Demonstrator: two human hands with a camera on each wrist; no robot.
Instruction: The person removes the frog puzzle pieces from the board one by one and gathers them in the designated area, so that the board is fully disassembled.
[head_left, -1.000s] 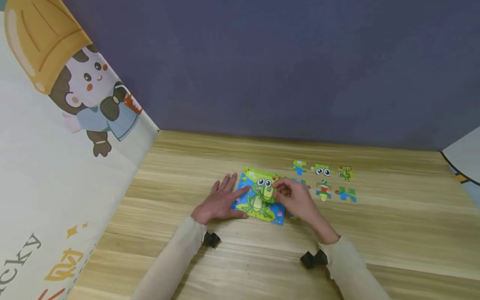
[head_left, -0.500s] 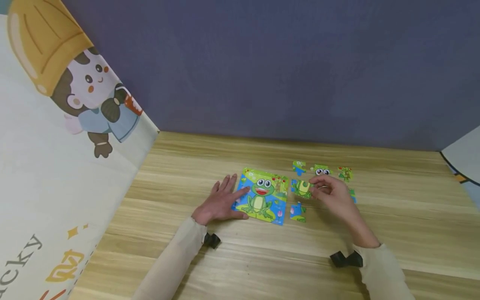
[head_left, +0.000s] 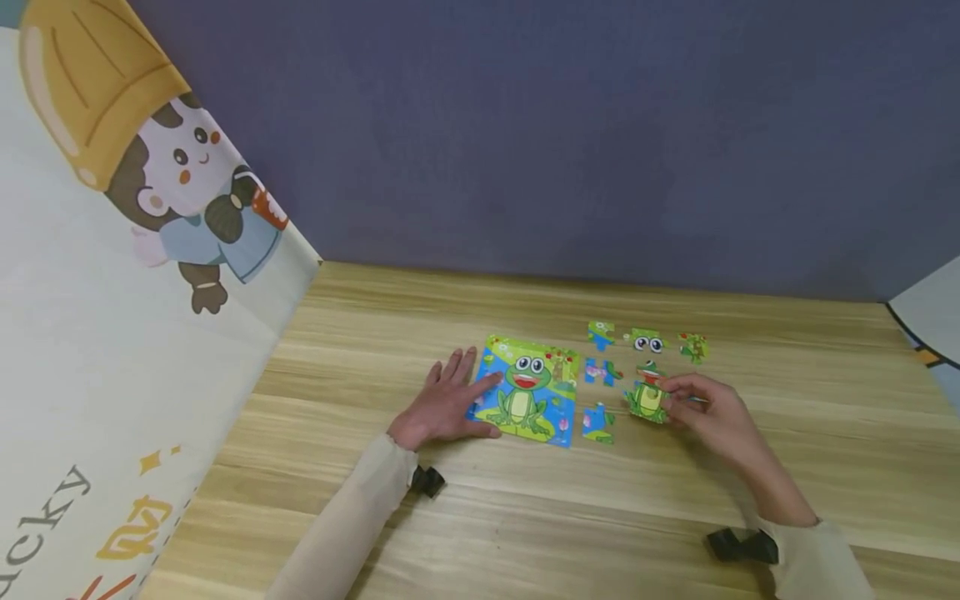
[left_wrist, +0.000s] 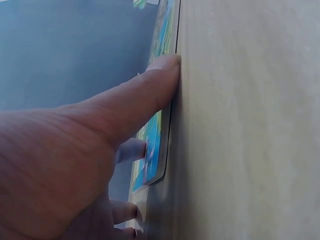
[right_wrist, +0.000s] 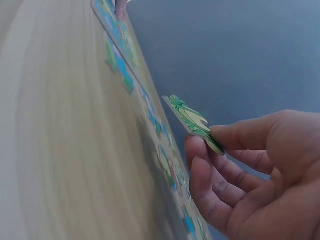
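Observation:
My left hand (head_left: 448, 402) lies with spread, straight fingers at the left edge of a square frog picture puzzle (head_left: 519, 404), its index finger on the picture. In the left wrist view the thumb (left_wrist: 150, 82) presses along the edge of the board. Between thumb and fingers, my right hand (head_left: 716, 417) pinches a puzzle piece (right_wrist: 187, 117) printed with the frog's green body and pale belly. It is held above the table, just below a piece with the frog's red mouth (head_left: 649, 371), partly overlapping it in the head view. The hand hides another piece farther right.
Loose puzzle pieces lie right of the board: a back row with an eyes piece (head_left: 648, 342) and a tree piece (head_left: 693, 347), and a left column ending in a lily piece (head_left: 598, 425). A dark blue wall (head_left: 540, 142) borders the wooden table (head_left: 525, 533) behind.
My right hand has carried the frog-body piece rightward from above the board, across the loose pieces, to below the mouth piece. The left hand has stayed on the board.

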